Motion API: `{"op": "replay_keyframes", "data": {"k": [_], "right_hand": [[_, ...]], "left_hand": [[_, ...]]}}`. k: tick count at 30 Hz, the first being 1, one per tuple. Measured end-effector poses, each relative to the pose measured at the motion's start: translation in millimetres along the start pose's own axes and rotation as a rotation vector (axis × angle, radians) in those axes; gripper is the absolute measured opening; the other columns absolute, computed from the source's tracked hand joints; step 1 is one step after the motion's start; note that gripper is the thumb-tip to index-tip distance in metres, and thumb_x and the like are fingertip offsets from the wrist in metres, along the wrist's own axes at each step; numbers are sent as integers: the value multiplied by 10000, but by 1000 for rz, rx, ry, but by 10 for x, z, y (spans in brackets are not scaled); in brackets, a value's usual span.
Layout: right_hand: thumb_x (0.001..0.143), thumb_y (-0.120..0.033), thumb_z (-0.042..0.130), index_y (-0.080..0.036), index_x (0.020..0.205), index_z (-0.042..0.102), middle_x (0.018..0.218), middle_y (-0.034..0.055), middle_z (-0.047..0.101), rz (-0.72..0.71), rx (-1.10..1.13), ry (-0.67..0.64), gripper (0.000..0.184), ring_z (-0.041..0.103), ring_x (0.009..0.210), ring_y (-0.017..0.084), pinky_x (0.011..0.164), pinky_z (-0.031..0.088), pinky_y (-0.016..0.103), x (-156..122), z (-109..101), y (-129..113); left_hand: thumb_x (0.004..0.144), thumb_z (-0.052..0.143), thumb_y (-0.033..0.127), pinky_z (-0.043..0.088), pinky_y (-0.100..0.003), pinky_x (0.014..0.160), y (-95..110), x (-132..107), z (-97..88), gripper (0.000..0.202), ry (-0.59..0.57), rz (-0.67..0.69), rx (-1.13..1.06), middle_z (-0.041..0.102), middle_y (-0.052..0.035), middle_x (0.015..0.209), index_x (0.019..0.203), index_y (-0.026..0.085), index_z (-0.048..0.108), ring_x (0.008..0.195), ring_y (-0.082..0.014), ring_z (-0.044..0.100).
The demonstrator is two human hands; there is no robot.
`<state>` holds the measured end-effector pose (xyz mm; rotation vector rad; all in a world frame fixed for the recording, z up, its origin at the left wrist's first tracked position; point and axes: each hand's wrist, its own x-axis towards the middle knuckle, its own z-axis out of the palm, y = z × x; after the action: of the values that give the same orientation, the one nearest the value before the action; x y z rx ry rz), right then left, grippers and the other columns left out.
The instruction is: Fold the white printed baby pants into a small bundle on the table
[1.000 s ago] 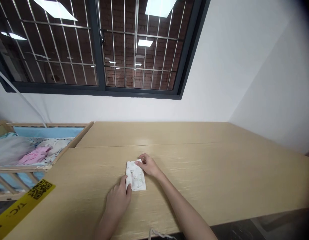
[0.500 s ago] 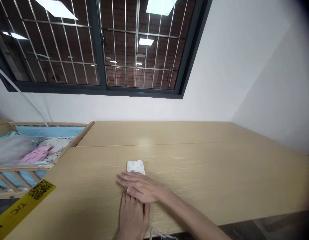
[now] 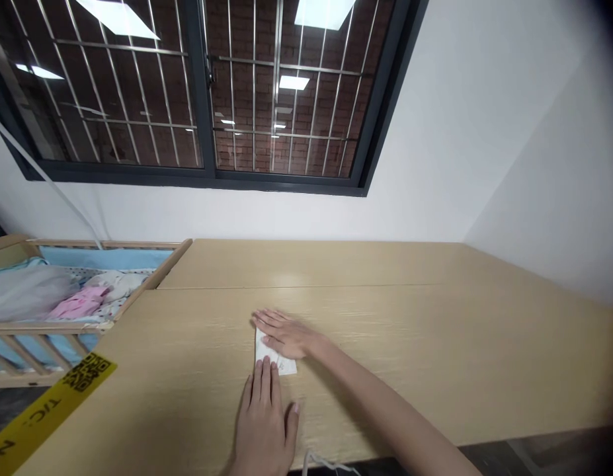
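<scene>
A small white folded piece [image 3: 287,366] with faint print lies flat on the wooden tabletop; whether it is cloth or paper I cannot make out. My right hand [image 3: 287,336] rests over its far part, palm down, fingers stretched toward the left. From the near side, my left hand [image 3: 266,416] reaches in flat, its fingertips touching the piece's lower left edge and its thumb held apart. Part of the white piece is hidden beneath both hands.
The pale wooden tabletop [image 3: 410,344] extends to the white wall. At left stands a wooden crib [image 3: 58,326] with blue lining and a pink cloth [image 3: 81,302]. A yellow label strip [image 3: 53,410] crosses the lower left. A white cord [image 3: 319,459] hangs at the front edge.
My right hand has slid away from me, from the near part of the white piece to its far part. My left hand's fingers now show, no longer covered by the right.
</scene>
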<state>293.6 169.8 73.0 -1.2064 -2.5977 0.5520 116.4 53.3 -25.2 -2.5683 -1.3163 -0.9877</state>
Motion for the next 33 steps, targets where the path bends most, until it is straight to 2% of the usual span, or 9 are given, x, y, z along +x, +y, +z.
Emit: {"op": "replay_keyframes", "data": {"k": [9,12,15,18,20,22,25,28,33], "right_hand": [[1046,-623,177,-195,1619,203,1670,39,128,155,6,92,715,91,1554,210,1277,30,396,92,28,308],[1019,-681,218,-170,1620,201,1673,76,118,268,171,197,789,83,1555,240,1272,37,424,51,68,332],[1015,-691,217,-205,1618,225,1679,76,133,352,440,399,774,100,1554,235,1265,73,442,13,82,367],[1006,-646,363,-249,1544,389,1626,102,320,357,598,614,669,319,1486,250,1213,248,457,-3,37,391],[953,-578,533,-219,1369,577,1460,143,532,368,560,699,551,538,1294,271,1087,409,446,-16,-24,370],[916,-491,608,-172,1132,684,1197,139,679,360,489,695,393,644,1033,243,926,493,395,-43,-87,311],[907,-384,619,-146,972,695,939,87,710,317,454,555,257,633,806,183,761,499,311,-104,-134,187],[858,-294,675,-145,978,690,928,72,685,334,369,457,192,618,791,167,718,479,274,-155,-95,104],[770,-210,748,-147,987,664,1001,68,627,415,227,444,241,586,863,165,765,459,266,-162,52,78]], "left_hand": [[963,478,490,418,-537,1112,5,-53,-27,884,16,21,12,279,-168,1621,1606,146,-22,1470,-356,338],[968,479,466,383,-516,1139,19,-51,-91,846,-12,21,-26,274,-129,1632,1614,158,27,1481,-341,317],[993,428,389,352,-478,1155,10,-39,-211,713,-41,-66,-90,285,-93,1638,1608,187,130,1488,-296,299],[1025,330,391,385,-480,1087,-84,55,-375,534,-74,-308,-127,418,-130,1546,1518,186,342,1399,-289,404],[1031,303,438,422,-470,1011,-185,191,-488,469,-160,-431,-107,556,-158,1369,1341,160,520,1261,-298,516],[1026,314,465,449,-449,929,-274,368,-573,448,-283,-463,-31,633,-160,1164,1120,144,613,1105,-307,594],[1022,339,483,454,-444,850,-319,639,-607,456,-413,-472,135,652,-170,1033,987,125,620,999,-342,632],[1021,372,484,445,-426,833,-282,840,-540,454,-459,-465,116,662,-197,1072,1034,95,607,1031,-362,637],[1019,434,375,418,-325,721,-283,972,-478,283,-502,-441,-54,708,-151,1029,1021,134,582,941,-272,682]]}}
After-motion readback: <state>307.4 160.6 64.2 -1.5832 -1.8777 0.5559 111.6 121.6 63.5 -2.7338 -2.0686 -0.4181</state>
